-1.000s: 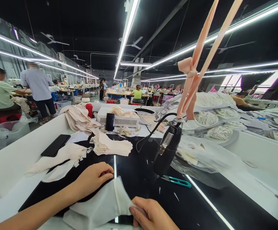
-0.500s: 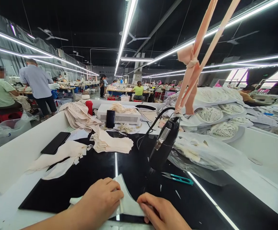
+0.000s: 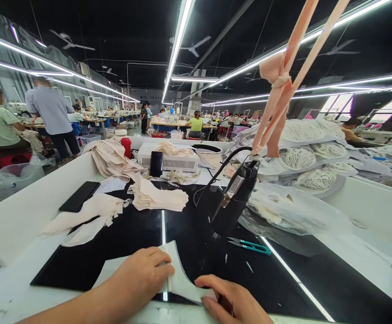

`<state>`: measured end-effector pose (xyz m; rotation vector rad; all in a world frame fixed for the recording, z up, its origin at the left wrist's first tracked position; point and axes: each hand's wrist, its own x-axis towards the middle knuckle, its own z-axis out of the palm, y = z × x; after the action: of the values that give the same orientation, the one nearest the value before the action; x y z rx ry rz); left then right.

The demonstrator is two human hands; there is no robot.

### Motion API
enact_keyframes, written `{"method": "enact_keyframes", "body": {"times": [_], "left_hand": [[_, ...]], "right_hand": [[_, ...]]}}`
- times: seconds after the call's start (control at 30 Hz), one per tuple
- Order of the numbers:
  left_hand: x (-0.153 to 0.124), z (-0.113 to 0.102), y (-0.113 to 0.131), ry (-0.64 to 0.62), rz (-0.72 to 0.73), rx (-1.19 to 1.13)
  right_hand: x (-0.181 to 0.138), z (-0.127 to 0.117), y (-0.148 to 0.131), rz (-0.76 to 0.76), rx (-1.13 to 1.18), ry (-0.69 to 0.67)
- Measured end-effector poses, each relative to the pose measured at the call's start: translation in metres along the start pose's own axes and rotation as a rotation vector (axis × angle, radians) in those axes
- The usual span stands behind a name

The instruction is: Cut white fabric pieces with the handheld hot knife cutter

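A pale fabric piece [image 3: 184, 284] with a curved right edge lies on the black board near its front edge. My left hand [image 3: 148, 272] rests on its middle, fingers together and pressed onto it, and hides much of it. Beyond that wrist a flat pale part [image 3: 106, 270] shows. At the right corner my right hand [image 3: 236, 299] has the fabric between thumb and forefinger; its other fingers are curled and partly hidden. Teal thread snips [image 3: 252, 246] lie behind the right hand. A black hand-held device [image 3: 234, 195] hangs over the board from knotted peach straps [image 3: 279, 90].
Stacked cream fabric pieces [image 3: 157, 194] and a loose cream piece [image 3: 91, 215] lie at the board's back left, beside a black phone [image 3: 79, 196]. Plastic-bagged pieces [image 3: 284, 209] and piled lace cups [image 3: 297, 157] stand right. White side walls [image 3: 23, 209] border the table. Several people work beyond.
The fabric's left part lies flatter and shows more beside my left wrist. My right thumb and forefinger are a little farther apart at the corner. The camera view has shifted slightly.
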<state>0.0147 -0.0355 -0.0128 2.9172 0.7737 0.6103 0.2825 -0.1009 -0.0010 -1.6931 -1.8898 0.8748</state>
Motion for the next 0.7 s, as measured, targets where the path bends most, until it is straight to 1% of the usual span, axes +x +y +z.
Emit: {"method": "enact_keyframes", "body": {"times": [0.1, 0.2, 0.3, 0.4, 0.5, 0.6, 0.7], "left_hand": [[-0.002, -0.004, 0.0, -0.002, 0.018, 0.007], [-0.004, -0.008, 0.001, 0.004, 0.035, -0.02], [-0.005, -0.013, 0.001, 0.003, 0.056, -0.083], [-0.006, -0.017, 0.003, -0.012, 0.079, -0.147], [-0.003, -0.022, 0.005, -0.052, 0.09, -0.193], [0.005, -0.025, 0.007, -0.062, 0.09, -0.19], [0.016, -0.02, 0.008, -0.036, 0.118, -0.122]], "right_hand": [[0.0, -0.002, -0.003, 0.0, -0.051, -0.053], [-0.006, -0.007, -0.006, 0.021, -0.045, -0.096], [-0.013, -0.021, 0.002, 0.056, 0.003, -0.081], [-0.012, -0.042, 0.021, 0.099, 0.073, 0.059], [0.0, -0.063, 0.034, 0.088, 0.134, 0.319], [0.02, -0.076, 0.026, -0.005, 0.236, 0.553], [0.04, -0.082, 0.002, -0.201, 0.285, 0.681]]}}
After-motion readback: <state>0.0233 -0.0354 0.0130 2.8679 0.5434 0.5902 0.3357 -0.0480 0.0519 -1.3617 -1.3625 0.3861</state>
